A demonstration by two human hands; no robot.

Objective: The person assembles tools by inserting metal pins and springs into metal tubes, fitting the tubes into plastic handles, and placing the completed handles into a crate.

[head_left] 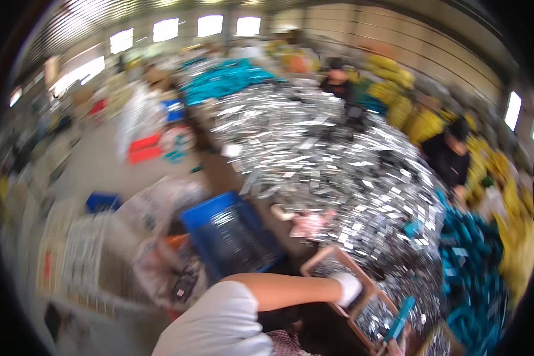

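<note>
Teal, the slim bar (401, 318) juts ahead of my right hand (399, 345), which seems closed on its near end; I judge it light, stiff, best pinched there. My gloved left hand (347, 289) sits in the pinkish tray (355, 266); its grip I cannot tell.

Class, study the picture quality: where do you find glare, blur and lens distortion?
In the head view, white rectangular windows are washed out by glare; in the head view, heaped shiny silver pieces blur into streaks; in the head view, the ribbed grey roof bows along the black rim.
</note>
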